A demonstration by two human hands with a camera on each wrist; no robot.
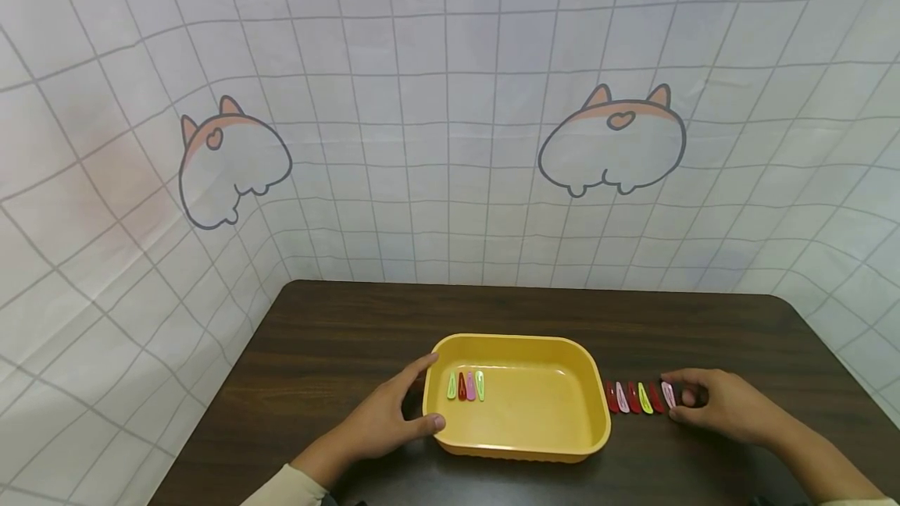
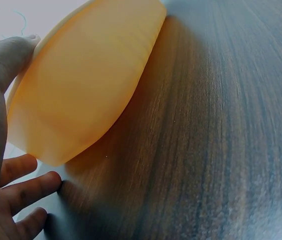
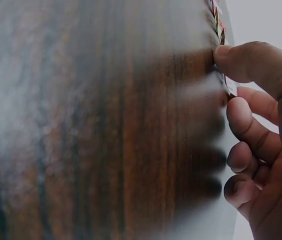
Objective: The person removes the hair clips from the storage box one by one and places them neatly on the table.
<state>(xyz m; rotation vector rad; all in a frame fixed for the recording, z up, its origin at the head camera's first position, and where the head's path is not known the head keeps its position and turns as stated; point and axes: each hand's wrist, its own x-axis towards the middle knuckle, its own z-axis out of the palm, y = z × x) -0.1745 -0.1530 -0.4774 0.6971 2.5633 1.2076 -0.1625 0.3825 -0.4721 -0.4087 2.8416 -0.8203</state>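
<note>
A yellow plastic tray [image 1: 520, 451] sits on the dark table, and my left hand [image 1: 380, 420] grips its left end. In the left wrist view the thumb [image 2: 23, 47] lies over the rim of the tray [image 2: 91, 75], with other fingers low by its outer wall. Inside, toward the left, several snap hair clips [image 1: 462, 386] in green, red and pink stand in a row. To the right of the tray runs another row of red, pink and yellow hair clips [image 1: 644, 398]. My right hand [image 1: 724, 404] pinches the pink hair clip [image 1: 669, 395] at its right end between thumb and forefinger.
The dark wood-grain table [image 1: 351, 318] reaches back to a white grid-patterned curtain [image 1: 422, 139] with cartoon animal drawings. That curtain also hangs along the left and right sides.
</note>
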